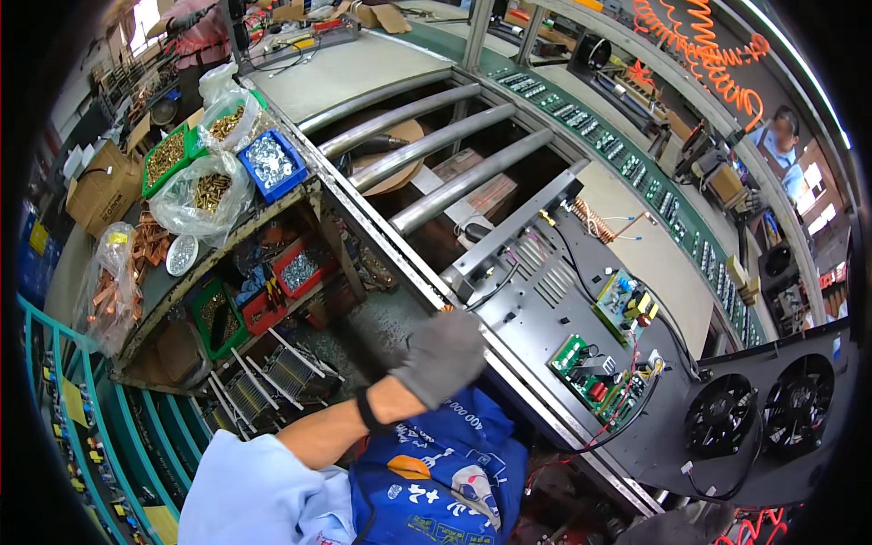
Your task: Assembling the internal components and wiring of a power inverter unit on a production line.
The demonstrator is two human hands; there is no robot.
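My left hand [445, 356], in a grey glove, is over the metal front rail of the bench, near the lower left corner of a black metal chassis panel [536, 322]. Its fingers look curled and slightly blurred. A small orange bit shows at their tips, but what they hold is hidden. At the lower edge, a dark grey gloved shape, my right hand [681, 525], is partly cut off and its fingers cannot be made out. On the panel are a green circuit board [574, 361], a second board [625, 304], a copper coil [592, 221] and loose cables.
Two black fans [758, 409] sit on the right-hand panel. Metal rollers [472, 182] lie beyond the chassis. To the left, a side shelf carries a blue bin [272, 165] of screws, a green bin [165, 163] and bags of brass parts [211, 193]. A person [779, 150] stands far right.
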